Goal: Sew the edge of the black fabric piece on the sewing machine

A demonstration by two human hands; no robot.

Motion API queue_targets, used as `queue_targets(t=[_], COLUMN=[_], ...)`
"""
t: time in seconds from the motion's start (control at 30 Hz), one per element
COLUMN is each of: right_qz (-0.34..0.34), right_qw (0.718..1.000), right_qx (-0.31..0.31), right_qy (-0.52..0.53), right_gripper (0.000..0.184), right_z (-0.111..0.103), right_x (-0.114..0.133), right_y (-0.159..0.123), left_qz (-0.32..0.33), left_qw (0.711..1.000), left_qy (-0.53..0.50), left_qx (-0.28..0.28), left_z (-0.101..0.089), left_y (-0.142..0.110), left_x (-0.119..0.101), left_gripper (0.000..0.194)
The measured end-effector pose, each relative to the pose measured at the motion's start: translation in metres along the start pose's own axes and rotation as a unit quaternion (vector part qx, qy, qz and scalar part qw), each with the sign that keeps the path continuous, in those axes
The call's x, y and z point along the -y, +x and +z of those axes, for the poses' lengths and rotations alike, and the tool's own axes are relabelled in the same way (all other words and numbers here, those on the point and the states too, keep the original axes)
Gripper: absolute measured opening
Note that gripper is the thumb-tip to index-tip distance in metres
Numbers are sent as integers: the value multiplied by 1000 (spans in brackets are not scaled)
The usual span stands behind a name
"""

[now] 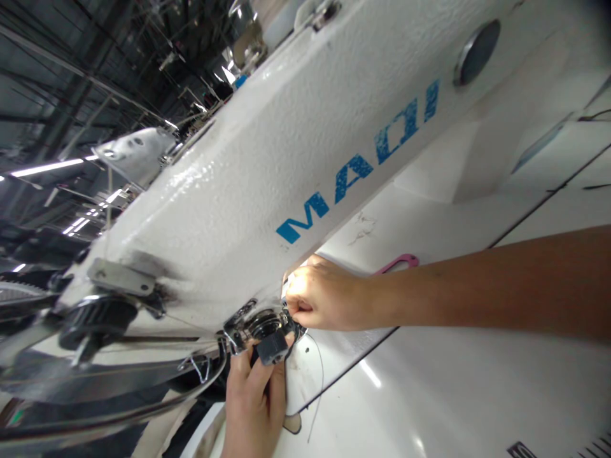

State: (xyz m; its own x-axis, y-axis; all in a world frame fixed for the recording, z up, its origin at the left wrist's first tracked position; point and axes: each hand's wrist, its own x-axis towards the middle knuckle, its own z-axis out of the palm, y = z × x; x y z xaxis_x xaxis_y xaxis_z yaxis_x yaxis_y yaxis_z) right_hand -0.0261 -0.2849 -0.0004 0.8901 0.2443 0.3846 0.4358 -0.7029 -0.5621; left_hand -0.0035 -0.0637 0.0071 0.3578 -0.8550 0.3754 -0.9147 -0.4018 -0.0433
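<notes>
Sewing machine (248, 172), white, fills the middle of my head view on a slant, arm running from lower left to upper right, blue lettering (358, 168) along its side. Both hands are at its needle end, low, near the white work surface (410, 388).

Left hand (255, 394): reaching up from below, fingers raised and close together around a black block (273, 348). Fingertips partly hidden; I can't tell whether they pinch anything.

Right hand (329, 294): curled, fingers drawn in, just beside the block, against the machine's underside. Any pinch is out of my sight.

Progress: I'd judge handling at the needle end to be midway. No finished result shows; what remains, I can't say. A loose thread (323, 369) trails across the surface; a pink strip (392, 263) lies beside the right wrist.
</notes>
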Motion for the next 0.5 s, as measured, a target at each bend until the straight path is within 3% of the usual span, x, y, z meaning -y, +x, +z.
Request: queue_targets(t=[0.27, 0.5], right_qz=[0, 1], right_qw=[1000, 1000], right_qx=[-11, -10], right_qy=[-9, -16], right_gripper=[15, 13], right_z=[1, 1], right_x=[1, 2], right_y=[-3, -4], left_qz=[-1, -14], left_qw=[999, 999], left_qy=[-17, -19], left_qx=[-37, -34], left_z=[2, 3], left_y=[5, 0], left_x=[-6, -5], left_gripper=[26, 26])
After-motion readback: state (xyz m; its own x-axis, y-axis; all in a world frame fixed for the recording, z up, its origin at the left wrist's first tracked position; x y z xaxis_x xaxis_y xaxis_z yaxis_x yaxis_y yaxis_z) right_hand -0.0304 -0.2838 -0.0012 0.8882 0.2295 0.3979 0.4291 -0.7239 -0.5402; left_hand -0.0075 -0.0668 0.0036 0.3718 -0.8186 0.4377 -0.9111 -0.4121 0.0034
